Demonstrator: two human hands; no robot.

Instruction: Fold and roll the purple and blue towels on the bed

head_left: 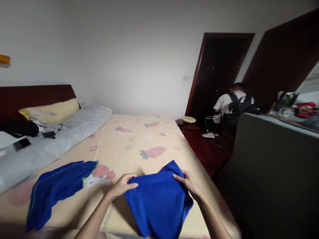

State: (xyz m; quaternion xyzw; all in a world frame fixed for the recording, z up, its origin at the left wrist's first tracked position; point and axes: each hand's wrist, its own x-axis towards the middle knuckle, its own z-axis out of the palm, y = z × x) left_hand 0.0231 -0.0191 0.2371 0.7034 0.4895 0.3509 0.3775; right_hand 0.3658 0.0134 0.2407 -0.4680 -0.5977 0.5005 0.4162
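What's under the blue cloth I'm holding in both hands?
Around the blue cloth you can see the patterned bedsheet, shadowed beside the cloth's left edge. Whatever lies directly beneath the cloth is covered, so I can't tell.

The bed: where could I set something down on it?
The widest bare patch of the bed lies beyond the held blue cloth, bordered by the wall and the grey roll. A narrower patch lies between the left hand and the other blue garment. The roll is crowded: pillow, phone, cable.
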